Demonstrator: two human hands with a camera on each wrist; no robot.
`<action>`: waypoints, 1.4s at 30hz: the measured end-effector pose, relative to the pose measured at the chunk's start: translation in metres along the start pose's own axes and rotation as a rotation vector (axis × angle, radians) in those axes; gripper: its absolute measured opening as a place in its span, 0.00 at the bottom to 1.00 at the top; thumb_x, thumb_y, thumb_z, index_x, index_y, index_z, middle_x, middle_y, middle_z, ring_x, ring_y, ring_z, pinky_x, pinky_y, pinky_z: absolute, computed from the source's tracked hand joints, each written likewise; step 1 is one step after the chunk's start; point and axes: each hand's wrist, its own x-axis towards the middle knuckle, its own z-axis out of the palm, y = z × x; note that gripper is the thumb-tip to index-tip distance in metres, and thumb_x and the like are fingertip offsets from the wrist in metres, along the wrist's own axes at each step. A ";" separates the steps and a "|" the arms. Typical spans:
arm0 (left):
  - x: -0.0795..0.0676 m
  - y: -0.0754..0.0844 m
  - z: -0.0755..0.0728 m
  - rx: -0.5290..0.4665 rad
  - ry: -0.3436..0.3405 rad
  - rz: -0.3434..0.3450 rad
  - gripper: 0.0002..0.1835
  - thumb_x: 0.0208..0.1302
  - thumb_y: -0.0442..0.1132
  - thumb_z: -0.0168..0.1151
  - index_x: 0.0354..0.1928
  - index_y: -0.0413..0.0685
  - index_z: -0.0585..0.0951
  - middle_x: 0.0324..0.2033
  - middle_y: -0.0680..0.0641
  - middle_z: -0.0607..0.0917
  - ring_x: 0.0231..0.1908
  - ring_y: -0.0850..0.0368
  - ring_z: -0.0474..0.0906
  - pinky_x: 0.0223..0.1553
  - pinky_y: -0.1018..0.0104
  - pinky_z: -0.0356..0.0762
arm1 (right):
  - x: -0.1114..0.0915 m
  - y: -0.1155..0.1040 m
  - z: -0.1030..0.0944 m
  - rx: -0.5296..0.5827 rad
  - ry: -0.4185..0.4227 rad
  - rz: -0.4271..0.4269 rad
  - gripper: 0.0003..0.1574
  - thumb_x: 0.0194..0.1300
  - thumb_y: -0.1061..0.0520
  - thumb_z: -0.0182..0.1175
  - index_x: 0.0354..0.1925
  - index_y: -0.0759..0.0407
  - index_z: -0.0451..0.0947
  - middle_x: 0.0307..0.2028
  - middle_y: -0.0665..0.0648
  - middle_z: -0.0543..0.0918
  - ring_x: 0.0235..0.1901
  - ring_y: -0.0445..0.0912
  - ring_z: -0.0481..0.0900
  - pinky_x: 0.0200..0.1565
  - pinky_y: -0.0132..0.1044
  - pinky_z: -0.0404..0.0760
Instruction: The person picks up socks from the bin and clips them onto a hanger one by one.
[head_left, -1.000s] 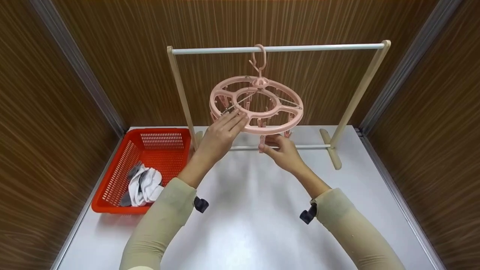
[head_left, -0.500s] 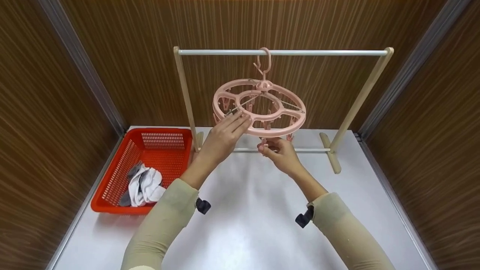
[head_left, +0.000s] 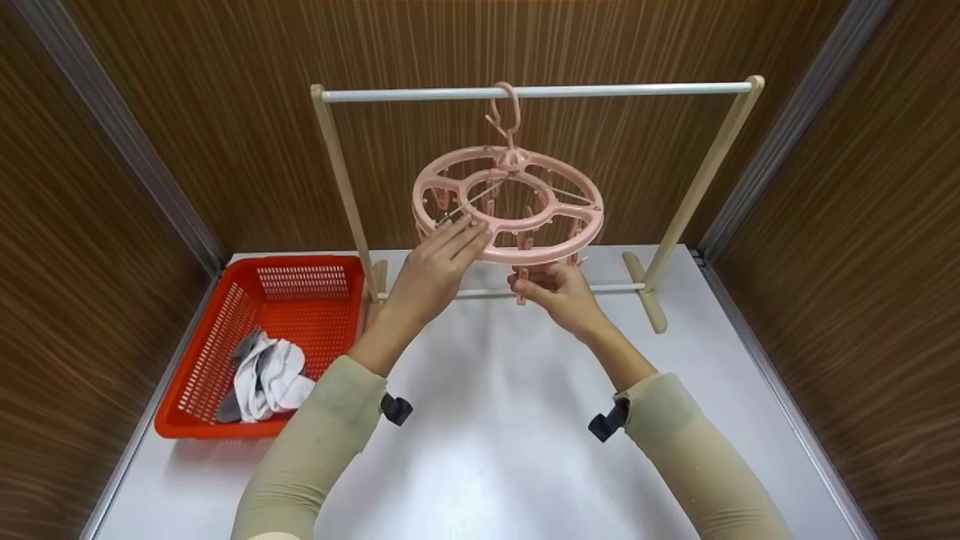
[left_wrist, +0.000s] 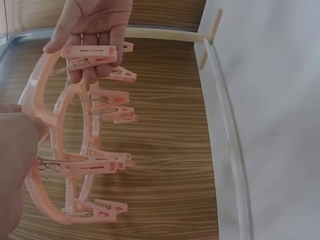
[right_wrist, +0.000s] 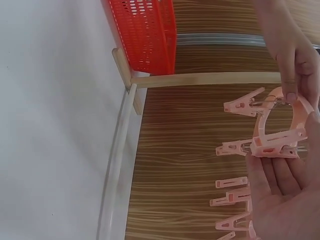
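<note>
Pink clip hanger (head_left: 517, 224) hangs by its hook (head_left: 517, 112) over the bar (head_left: 615, 91) of the rack (head_left: 700, 187), so the bar seems to bear the weight and I need only steady it. From here I judge it light: plastic, stiff in the ring, smooth enough to slide a little under fingertips. It would likely swing and turn easily, and the small clips (left_wrist: 95, 164) look to me the most fragile part. I'd take hold at the outer rim (head_left: 540, 257) and leave the hook alone. Left hand (head_left: 435, 274) grips that rim, fingers above and thumb below. Right hand (head_left: 562, 296) is under the ring's near edge, its fingers fairly straight and touching 1 clip (left_wrist: 95, 56), the thumb spread apart near the rim; whether it presses on anything, my views don't let me tell.
</note>
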 end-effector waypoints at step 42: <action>-0.136 -0.039 -0.061 -0.092 0.077 -0.288 0.32 0.64 0.41 0.69 0.70 0.54 0.72 0.61 0.48 0.81 0.60 0.48 0.78 0.58 0.53 0.79 | 0.009 0.042 -0.003 0.094 -0.053 0.020 0.13 0.68 0.64 0.63 0.49 0.68 0.80 0.45 0.70 0.86 0.47 0.59 0.86 0.47 0.39 0.86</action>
